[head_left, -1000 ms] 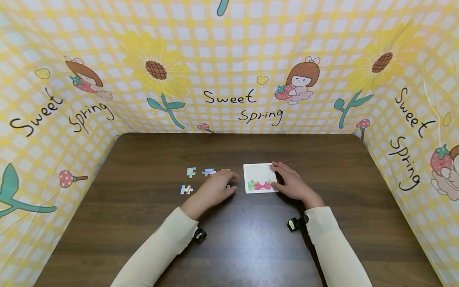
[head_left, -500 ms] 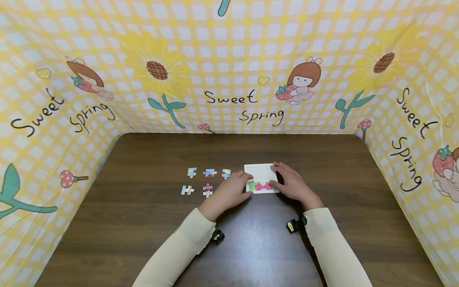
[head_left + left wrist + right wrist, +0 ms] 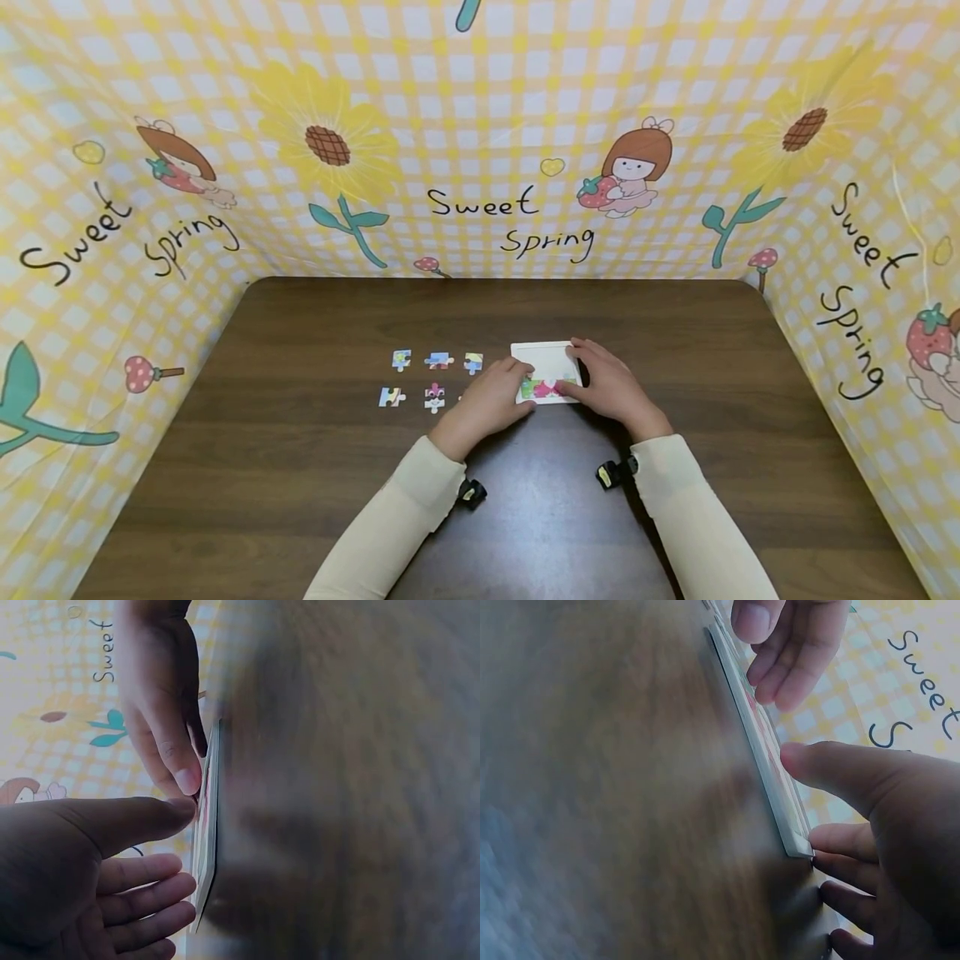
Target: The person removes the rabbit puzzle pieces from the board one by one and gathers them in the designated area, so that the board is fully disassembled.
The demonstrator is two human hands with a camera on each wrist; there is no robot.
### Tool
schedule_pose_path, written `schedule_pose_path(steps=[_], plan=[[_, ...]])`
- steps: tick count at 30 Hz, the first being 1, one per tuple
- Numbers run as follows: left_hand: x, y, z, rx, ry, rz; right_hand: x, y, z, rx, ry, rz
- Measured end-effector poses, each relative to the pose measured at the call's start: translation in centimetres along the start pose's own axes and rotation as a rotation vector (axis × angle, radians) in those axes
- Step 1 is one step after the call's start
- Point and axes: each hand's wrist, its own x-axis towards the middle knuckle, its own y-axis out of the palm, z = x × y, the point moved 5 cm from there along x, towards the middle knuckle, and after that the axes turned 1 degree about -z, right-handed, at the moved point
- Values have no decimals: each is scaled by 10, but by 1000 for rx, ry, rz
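A white puzzle tray lies flat on the brown table, with a row of pink and green pieces set along its near edge. My left hand sits at the tray's near left corner. In the left wrist view its thumb touches the tray edge and its fingers hang relaxed. My right hand rests on the tray's right side, with its thumb on top of the tray. I see no piece held in either hand.
Several loose puzzle pieces lie left of the tray in two rows, among them one, one and one. Yellow checked cloth walls close in the table on the back, left and right.
My left hand has moved right from the loose pieces to the tray's near left corner, uncovering two pieces. The right hand and the tray have stayed in place.
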Motion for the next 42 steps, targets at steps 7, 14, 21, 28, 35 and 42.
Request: schedule_pose_path(steps=[7, 14, 21, 28, 35, 42], plan=[[2, 2, 3, 10, 1, -15, 1, 1, 1, -15, -2, 3], [5, 4, 3, 34, 28, -24, 1, 0, 0, -15, -3, 0], [6, 6, 4, 33, 18, -8, 0, 1, -1, -15, -4, 2], [7, 5, 4, 25, 6, -3, 0, -2, 0, -3, -3, 2], [5, 6, 7, 6, -1, -18, 2, 1, 0, -1, -7, 7], [2, 4, 8, -33, 8, -62, 0, 1, 1, 21, -1, 4]])
